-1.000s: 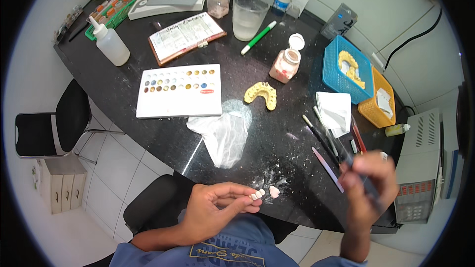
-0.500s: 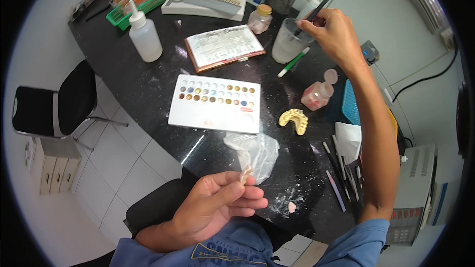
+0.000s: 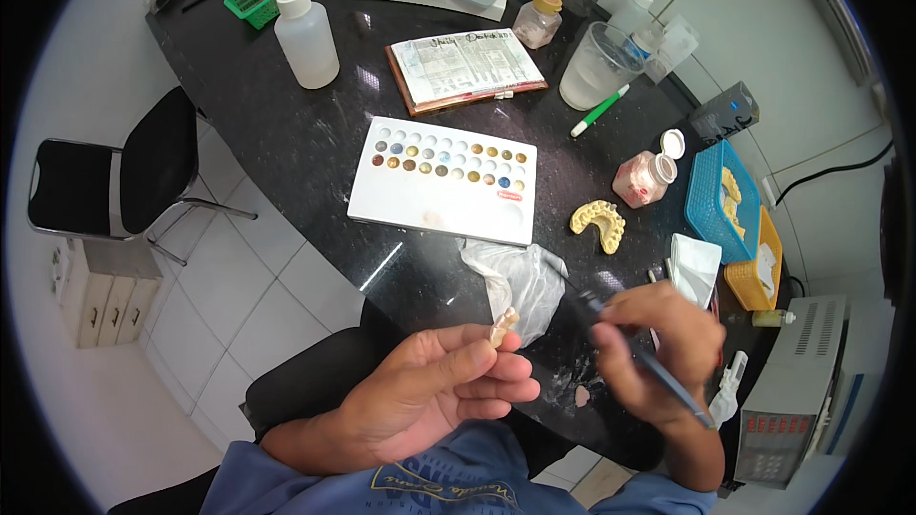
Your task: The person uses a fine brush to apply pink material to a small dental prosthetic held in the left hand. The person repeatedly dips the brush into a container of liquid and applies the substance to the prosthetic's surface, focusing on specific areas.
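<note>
My left hand [image 3: 429,381] pinches a small tooth-coloured dental piece [image 3: 505,324] between thumb and fingertips, in front of a crumpled whitish sheet [image 3: 534,291]. To its right, my right hand [image 3: 663,339], slightly blurred, grips a dark-handled fine brush [image 3: 682,399]; its thin tip points at the sheet, apart from the dental piece. A small pinkish lump [image 3: 582,395] lies on the dusty black tabletop between the hands. Beyond them are a yellowish dental arch model [image 3: 601,221] and a white palette [image 3: 439,216] with rows of coloured wells. An open jar of pinkish powder [image 3: 641,179] stands behind the model.
A clear cup of cloudy liquid [image 3: 587,86] and a green pen [image 3: 599,112] are farther back, near a clipboard [image 3: 468,67] and a squeeze bottle [image 3: 307,50]. Blue [image 3: 706,219] and yellow [image 3: 749,286] baskets and a folded white cloth [image 3: 695,265] line the right side.
My right hand has brought the brush from the cup down toward my left hand. My left hand still holds the dental piece. The view has shifted somewhat.
</note>
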{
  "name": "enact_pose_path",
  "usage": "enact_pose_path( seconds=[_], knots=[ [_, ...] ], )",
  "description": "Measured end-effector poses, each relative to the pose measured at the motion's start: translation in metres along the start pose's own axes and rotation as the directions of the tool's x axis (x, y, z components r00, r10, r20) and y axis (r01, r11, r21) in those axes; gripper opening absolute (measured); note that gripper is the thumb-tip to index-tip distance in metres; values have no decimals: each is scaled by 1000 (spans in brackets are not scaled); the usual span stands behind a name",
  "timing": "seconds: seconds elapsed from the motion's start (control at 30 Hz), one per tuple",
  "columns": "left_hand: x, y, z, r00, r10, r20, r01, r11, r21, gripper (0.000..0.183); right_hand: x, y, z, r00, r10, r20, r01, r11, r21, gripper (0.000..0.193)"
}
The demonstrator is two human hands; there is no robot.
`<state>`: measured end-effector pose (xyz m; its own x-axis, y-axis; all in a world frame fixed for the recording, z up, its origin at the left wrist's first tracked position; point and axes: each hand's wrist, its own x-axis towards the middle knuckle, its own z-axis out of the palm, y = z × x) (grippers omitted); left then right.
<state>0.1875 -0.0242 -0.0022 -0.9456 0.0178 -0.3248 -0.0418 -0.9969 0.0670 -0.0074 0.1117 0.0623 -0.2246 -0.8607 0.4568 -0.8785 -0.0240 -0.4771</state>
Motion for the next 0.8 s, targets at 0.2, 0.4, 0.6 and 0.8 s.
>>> enact_pose_path(
  seconds=[0.2, 0.4, 0.6, 0.8],
  knots=[
    [-4, -14, 1, 999, 5, -35, -1, 993, 117, 30, -37, -5, 14, 992, 95, 88, -100, 993, 60, 18],
    [-7, -40, -1, 996, -49, -80, 62, 983, 173, 31, -89, -22, -15, 983, 167, -77, -156, 979, 130, 20],
    [3, -61, 2, 972, -191, -133, 211, 965, 155, 31, -159, -45, 7, 871, 275, -408, -135, 931, 340, 21],
    [5, -65, -3, 974, -185, -130, 201, 972, 122, 31, -160, -42, 31, 843, 292, -451, -115, 918, 380, 24]
  ],
)
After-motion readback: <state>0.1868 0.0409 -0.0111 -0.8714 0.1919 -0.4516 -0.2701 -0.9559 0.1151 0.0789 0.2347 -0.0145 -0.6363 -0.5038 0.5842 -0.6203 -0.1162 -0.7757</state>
